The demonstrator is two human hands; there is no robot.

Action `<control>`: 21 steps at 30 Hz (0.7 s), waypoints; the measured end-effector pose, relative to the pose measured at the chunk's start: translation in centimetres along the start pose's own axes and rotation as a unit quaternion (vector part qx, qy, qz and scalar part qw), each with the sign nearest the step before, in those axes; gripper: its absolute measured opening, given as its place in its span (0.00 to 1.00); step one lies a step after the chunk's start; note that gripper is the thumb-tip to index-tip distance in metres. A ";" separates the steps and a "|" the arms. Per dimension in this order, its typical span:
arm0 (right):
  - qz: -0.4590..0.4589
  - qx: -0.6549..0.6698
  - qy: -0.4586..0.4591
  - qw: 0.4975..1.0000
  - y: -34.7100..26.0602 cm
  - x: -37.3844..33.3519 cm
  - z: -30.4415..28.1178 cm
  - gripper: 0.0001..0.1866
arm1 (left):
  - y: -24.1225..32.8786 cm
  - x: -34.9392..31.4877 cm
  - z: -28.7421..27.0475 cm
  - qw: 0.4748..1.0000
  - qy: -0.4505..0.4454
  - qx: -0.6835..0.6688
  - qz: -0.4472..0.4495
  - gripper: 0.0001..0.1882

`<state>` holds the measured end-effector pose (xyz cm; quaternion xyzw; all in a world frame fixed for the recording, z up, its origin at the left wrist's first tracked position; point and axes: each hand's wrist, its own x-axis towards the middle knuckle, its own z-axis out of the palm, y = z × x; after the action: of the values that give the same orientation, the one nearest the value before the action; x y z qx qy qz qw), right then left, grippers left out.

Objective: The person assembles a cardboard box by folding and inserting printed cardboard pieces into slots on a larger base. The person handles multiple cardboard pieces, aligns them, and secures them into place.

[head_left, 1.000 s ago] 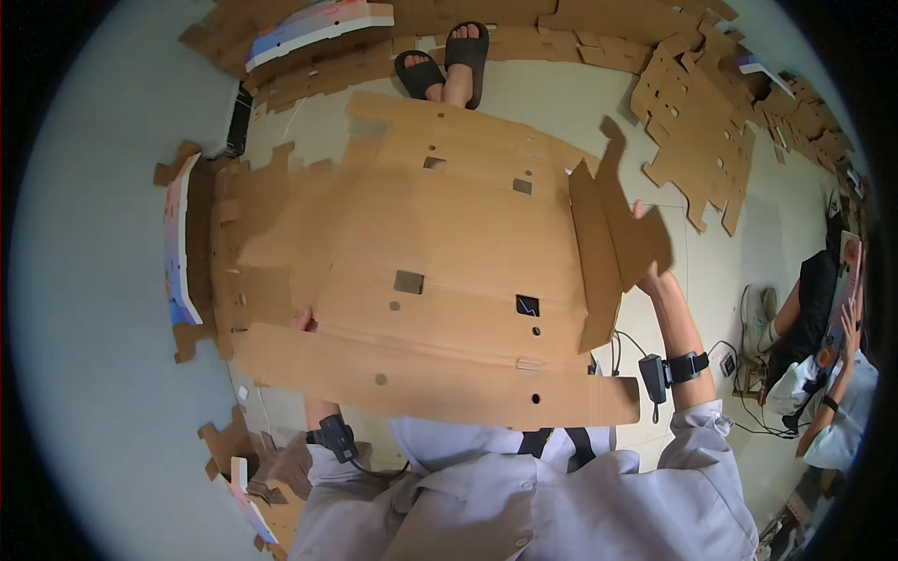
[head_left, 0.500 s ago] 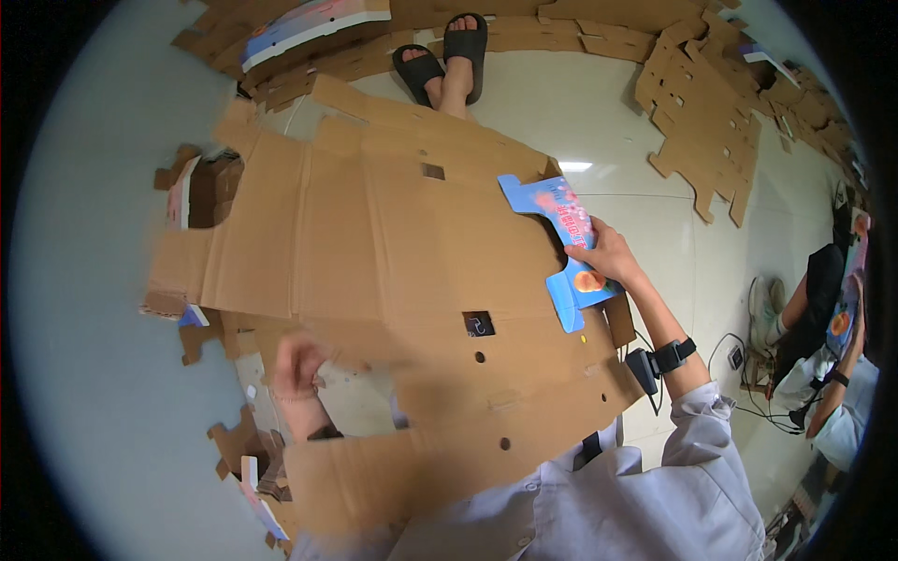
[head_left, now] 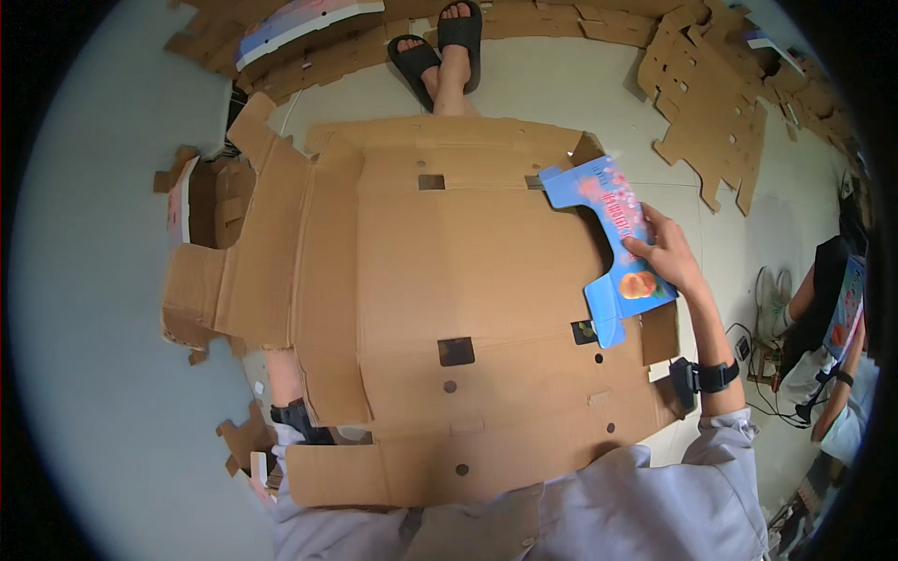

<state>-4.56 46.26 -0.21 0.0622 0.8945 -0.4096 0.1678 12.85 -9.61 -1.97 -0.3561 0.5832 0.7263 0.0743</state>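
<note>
A large brown cardboard box (head_left: 486, 271), partly folded, lies in front of me with its inner side up. Several holes are cut through its bottom and sides. My right hand (head_left: 675, 254) is closed over the upright right end, gripping a blue printed panel (head_left: 622, 224) with pink flowers and orange fruit on it. That panel's cut-out edge faces the middle of the box. On the left, a wide flap (head_left: 327, 290) stands partly raised. Below it my left forearm (head_left: 284, 374) reaches behind the cardboard, which hides the left hand and its fingers.
Cut cardboard sheets (head_left: 702, 103) lie on the pale floor at the far right. Other part-built boxes (head_left: 217, 206) stand at the left beside a grey wall. Beyond the box are a person's feet in black sandals (head_left: 458, 42). Another person (head_left: 847, 374) with a blue printed piece sits at right, near cables.
The box has turned and levelled, and its left flap has folded upward. My left hand has gone behind that flap. My right hand has shifted right with the blue panel.
</note>
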 end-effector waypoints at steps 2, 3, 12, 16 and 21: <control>0.045 0.068 -0.009 0.997 -1.8 -0.4 -1.4 0.33 | 1.2 0.2 -1.9 0.997 -0.002 0.072 0.001 0.30; 0.086 0.134 -0.019 0.987 -2.8 -0.7 -2.1 0.33 | 1.9 0.7 -3.1 0.974 0.008 0.222 0.046 0.30; 0.069 0.178 0.018 0.981 -3.3 -2.4 -0.1 0.30 | 7.9 4.6 17.4 0.918 -0.257 0.302 0.014 0.47; 0.040 0.083 0.050 0.995 -4.0 -2.9 2.0 0.28 | 7.4 4.3 19.1 0.941 -0.231 0.245 0.022 0.47; -0.046 -0.155 0.047 0.986 -3.2 -3.7 5.8 0.34 | 5.2 3.8 19.6 0.962 -0.198 0.172 0.073 0.44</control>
<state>-0.44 39.87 -0.15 0.0136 0.9561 -0.2695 0.1145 -1.11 5.25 1.14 -0.1438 0.6976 0.6743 0.1950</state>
